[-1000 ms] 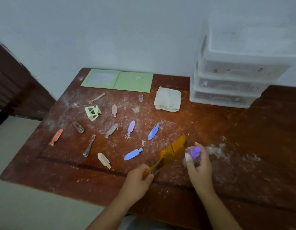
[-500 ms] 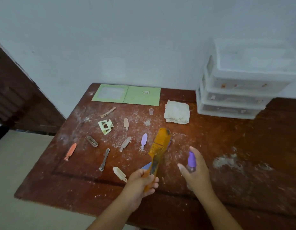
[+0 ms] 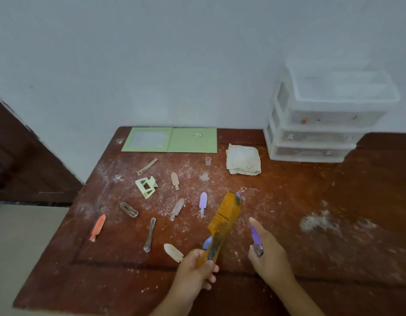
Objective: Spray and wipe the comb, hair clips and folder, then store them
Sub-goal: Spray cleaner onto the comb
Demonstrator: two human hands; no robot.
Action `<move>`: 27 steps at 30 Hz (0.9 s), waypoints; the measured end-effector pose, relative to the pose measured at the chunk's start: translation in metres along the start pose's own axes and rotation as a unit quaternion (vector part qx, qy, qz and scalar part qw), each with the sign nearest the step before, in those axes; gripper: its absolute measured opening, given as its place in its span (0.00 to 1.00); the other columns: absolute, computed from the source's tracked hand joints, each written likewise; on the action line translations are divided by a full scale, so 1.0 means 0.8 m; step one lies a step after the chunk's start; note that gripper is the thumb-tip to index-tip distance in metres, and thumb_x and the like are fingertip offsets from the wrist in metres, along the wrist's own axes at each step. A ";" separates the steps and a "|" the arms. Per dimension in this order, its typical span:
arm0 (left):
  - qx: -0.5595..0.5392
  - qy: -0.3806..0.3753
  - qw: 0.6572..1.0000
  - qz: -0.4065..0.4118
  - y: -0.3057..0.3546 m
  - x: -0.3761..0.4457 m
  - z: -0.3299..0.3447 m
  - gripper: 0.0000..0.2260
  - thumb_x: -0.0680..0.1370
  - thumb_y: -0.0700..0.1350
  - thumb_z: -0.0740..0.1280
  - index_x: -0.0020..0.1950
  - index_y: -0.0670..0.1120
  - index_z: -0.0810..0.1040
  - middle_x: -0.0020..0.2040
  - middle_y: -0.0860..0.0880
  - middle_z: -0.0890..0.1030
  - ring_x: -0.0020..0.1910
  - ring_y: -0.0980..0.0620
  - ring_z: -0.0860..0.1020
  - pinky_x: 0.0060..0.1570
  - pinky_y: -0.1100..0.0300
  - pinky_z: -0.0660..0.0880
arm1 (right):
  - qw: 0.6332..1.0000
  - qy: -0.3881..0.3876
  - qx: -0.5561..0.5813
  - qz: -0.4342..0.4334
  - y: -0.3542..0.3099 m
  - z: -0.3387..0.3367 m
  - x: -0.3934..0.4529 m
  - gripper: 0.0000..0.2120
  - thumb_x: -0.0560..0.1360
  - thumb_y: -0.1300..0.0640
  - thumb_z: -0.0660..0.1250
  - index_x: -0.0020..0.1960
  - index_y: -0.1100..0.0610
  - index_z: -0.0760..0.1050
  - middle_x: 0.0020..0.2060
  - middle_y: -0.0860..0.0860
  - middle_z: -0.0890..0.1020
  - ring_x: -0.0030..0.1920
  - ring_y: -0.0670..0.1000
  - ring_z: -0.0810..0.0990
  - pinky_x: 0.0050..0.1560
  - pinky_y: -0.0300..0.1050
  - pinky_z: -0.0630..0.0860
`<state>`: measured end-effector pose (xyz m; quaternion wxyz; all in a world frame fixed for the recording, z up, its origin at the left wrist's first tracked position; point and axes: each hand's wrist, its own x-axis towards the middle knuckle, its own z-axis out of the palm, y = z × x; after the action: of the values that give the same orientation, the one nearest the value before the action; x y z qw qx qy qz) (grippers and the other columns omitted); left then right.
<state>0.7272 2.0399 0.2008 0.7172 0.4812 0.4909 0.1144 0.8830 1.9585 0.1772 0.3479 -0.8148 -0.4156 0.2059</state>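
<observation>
Altogether one comb [image 3: 224,221], ten clips [image 3: 203,200].

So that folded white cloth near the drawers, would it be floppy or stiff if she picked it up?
Probably floppy: the cloth lies in soft, uneven folds with rumpled edges, so it would likely droop and unfold when lifted. It looks thin, so likely light. Pushed across the dusty table, it would probably bunch up instead of sliding neatly. It should not roll or break.
</observation>
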 end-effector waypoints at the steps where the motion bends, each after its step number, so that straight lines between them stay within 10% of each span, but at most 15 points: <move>1: 0.010 -0.005 1.000 0.010 0.001 -0.002 -0.004 0.08 0.77 0.32 0.58 0.40 0.42 0.70 0.32 0.47 0.77 0.19 0.61 0.72 0.19 0.68 0.68 | 1.000 -0.020 -0.015 -0.017 -0.002 0.002 -0.001 0.31 0.76 0.64 0.60 0.69 0.44 0.49 0.61 0.54 0.72 0.52 0.55 0.76 0.47 0.42 0.70; 8: 0.084 -0.039 0.994 0.060 -0.001 -0.016 -0.029 0.08 0.77 0.31 0.58 0.41 0.42 0.69 0.31 0.50 0.77 0.20 0.61 0.71 0.21 0.68 0.67 | 0.983 -0.030 -0.124 -0.134 -0.037 0.018 -0.005 0.33 0.63 0.61 0.66 0.66 0.52 0.63 0.36 0.51 0.77 0.23 0.48 0.71 0.22 0.34 0.62; 16: 0.075 -0.042 0.993 0.084 0.002 -0.029 -0.053 0.09 0.77 0.31 0.58 0.41 0.43 0.70 0.32 0.50 0.77 0.21 0.61 0.71 0.21 0.68 0.67 | 0.991 -0.032 -0.066 -0.113 -0.062 0.020 -0.003 0.28 0.75 0.65 0.61 0.71 0.52 0.55 0.64 0.53 0.71 0.55 0.54 0.77 0.51 0.41 0.72; 27: 0.089 -0.031 0.989 0.114 0.008 -0.039 -0.065 0.09 0.78 0.33 0.58 0.42 0.45 0.70 0.34 0.50 0.77 0.23 0.61 0.70 0.25 0.67 0.68 | 0.995 0.040 -0.060 -0.074 -0.093 -0.017 0.035 0.24 0.74 0.67 0.63 0.68 0.59 0.61 0.51 0.62 0.79 0.36 0.48 0.71 0.31 0.28 0.61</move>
<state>0.6717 2.0533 0.2213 0.6692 0.5988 0.4184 0.1360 0.8675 2.0072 0.2399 0.3290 -0.8088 -0.4721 0.1218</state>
